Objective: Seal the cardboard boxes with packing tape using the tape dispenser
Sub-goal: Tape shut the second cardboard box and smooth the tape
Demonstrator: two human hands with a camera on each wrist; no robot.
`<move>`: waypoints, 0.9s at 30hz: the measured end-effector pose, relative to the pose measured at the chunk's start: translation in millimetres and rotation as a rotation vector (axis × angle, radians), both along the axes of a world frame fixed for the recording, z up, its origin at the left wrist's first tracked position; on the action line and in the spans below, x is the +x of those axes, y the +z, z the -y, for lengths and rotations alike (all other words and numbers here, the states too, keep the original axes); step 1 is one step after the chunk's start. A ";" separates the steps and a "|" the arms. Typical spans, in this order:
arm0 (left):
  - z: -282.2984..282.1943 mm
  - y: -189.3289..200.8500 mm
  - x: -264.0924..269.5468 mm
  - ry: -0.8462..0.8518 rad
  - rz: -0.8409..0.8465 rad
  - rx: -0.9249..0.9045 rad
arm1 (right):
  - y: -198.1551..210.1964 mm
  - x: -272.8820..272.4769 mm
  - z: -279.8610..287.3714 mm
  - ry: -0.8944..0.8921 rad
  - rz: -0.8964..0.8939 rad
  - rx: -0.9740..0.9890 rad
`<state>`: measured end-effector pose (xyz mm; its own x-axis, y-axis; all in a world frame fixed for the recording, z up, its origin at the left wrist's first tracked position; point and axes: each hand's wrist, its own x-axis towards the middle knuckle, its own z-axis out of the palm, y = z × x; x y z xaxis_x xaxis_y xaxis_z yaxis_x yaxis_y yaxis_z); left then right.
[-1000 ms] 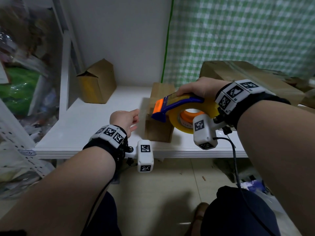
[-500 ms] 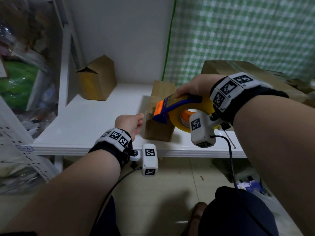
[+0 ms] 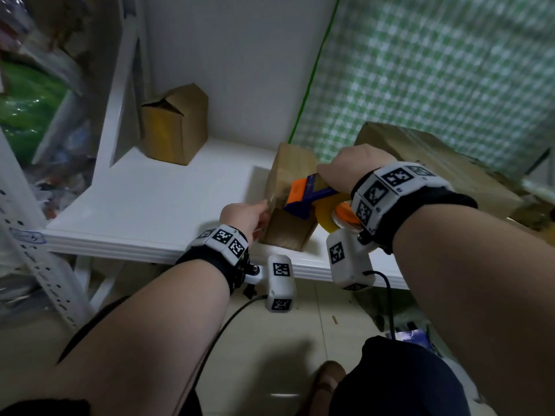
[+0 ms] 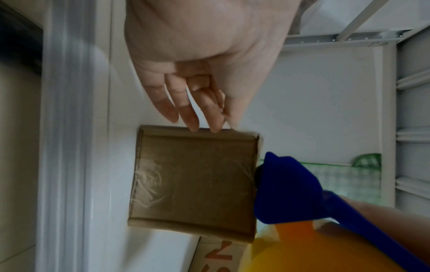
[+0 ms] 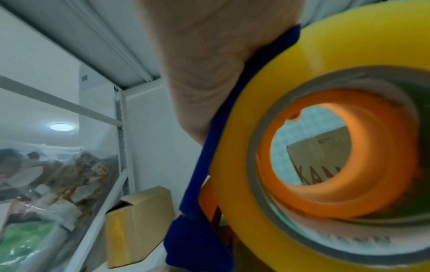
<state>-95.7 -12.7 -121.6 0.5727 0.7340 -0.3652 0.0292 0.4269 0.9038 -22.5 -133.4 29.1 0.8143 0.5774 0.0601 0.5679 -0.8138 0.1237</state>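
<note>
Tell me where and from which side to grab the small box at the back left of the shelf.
Grip the back box low across its flat side walls, coming from the front of the shelf. Its top flaps stand up, peaked and unsealed, so they offer no firm hold.

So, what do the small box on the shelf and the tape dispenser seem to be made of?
Small box: brown cardboard, matte, with glossy clear tape wrinkled on its face. Tape dispenser: apparently hard plastic, smooth blue and orange, carrying a yellowish tape roll.
</note>
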 end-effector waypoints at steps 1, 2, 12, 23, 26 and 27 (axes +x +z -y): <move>-0.4 -0.8 -0.7 -0.003 0.003 0.006 | -1.6 2.6 -1.2 -0.030 0.005 -0.004; -0.8 -1.2 -1.4 -0.007 0.004 0.014 | -2.2 4.6 -2.3 -0.043 -0.015 0.004; -3.6 0.8 -9.7 -0.121 -0.039 0.117 | -7.7 1.7 -17.4 -0.069 0.106 -0.055; -12.0 16.7 -25.0 -0.150 0.049 0.213 | -3.6 5.4 -17.1 -0.044 0.099 -0.133; 2.9 34.8 -34.6 -0.354 0.169 0.169 | -11.0 14.7 -11.2 -0.001 0.082 0.026; 6.5 36.0 -34.9 -0.426 0.166 0.196 | -12.0 17.0 -8.4 0.003 0.061 0.106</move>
<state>-130.6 -19.2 -85.7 0.8754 0.4678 -0.1222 0.0127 0.2303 0.9730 -5.5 -125.0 17.2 0.8053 0.5678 0.1706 0.5647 -0.8222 0.0714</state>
